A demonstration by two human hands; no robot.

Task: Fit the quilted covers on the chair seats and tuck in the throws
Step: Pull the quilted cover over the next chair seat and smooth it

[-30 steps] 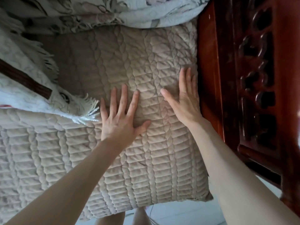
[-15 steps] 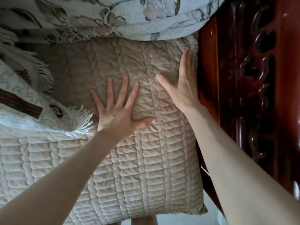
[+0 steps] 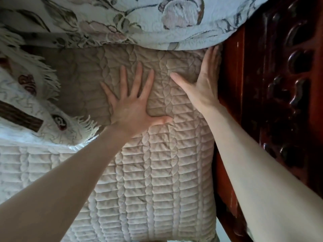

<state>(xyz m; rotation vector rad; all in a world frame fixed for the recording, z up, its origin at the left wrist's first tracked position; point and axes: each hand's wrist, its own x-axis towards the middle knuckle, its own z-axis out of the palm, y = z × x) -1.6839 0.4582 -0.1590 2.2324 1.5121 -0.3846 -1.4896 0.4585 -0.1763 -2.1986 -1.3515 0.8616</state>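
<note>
Head view: my left hand (image 3: 132,109) and right hand (image 3: 204,84) lie flat, fingers straight, on the cover (image 3: 157,172). I'd press its edge down beside the armrest (image 3: 230,81).

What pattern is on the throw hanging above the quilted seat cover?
The pale blue woven throw carries a large floral print with grey-green leaves; the head view shows it.

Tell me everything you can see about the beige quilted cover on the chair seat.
The quilted cover is beige padded fabric, stitched in rows of short bars between braid-like columns. It lies flat across the seat. The left hand presses on it, fingers spread; the right hand lies flat along its right edge, beside the carved wooden chair side. A floral throw overlaps its back edge; a white fringed throw covers its left part.
</note>
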